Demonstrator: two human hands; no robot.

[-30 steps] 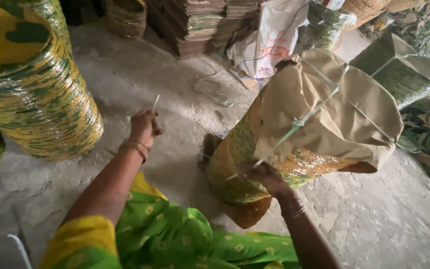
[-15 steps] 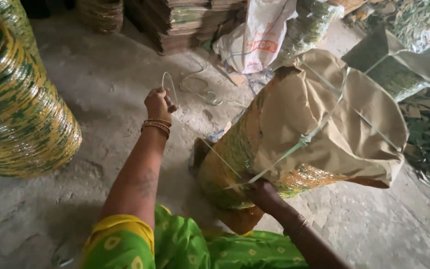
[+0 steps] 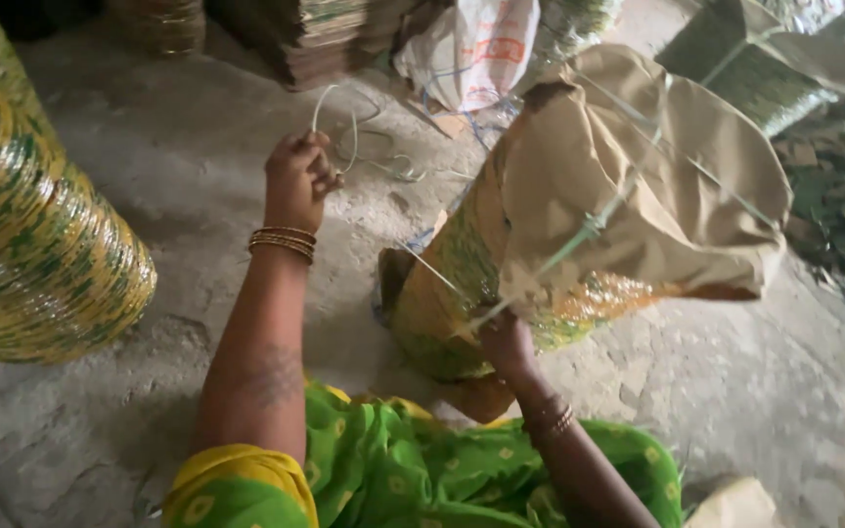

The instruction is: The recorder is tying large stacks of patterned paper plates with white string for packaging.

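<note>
Head view: left hand (image 3: 297,181) raised, fist clenched around a thin pale string (image 3: 330,112) looping above it. Right hand (image 3: 506,337) pressed against the underside of the bundle (image 3: 599,205), pinching the string there. Bundle wrapped in brown paper, tilted, resting on the concrete floor (image 3: 198,147). Green-yellow stack (image 3: 31,235) at left.

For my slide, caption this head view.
Left hand pulls string taut; right hand steadies the paper-wrapped bundle.
</note>
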